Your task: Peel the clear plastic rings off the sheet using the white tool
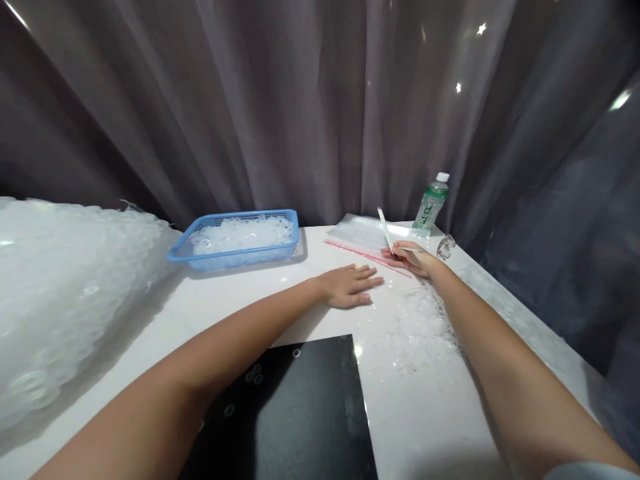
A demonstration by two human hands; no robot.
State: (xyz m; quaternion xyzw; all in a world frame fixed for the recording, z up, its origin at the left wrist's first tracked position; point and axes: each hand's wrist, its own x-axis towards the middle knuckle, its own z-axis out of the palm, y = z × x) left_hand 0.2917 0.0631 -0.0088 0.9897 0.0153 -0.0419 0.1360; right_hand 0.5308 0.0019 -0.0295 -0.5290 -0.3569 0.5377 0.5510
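My left hand (351, 285) lies palm down on the white table with its fingers spread, just beyond a black mat (310, 407). My right hand (409, 259) holds a thin white stick-like tool (385, 229) that points up and away. Under and beside the right hand is a clear plastic bag (357, 233) with a red edge strip. Small clear rings (425, 320) are scattered below my right hand and along its forearm. A few more rings (254, 375) lie on the black mat near my left forearm.
A blue basket (240, 255) of clear pieces stands at the back left. A big bag of clear rings (75, 300) fills the far left. A green-labelled bottle (431, 205) and glasses (445, 247) are at the back right, before a grey curtain (300, 100).
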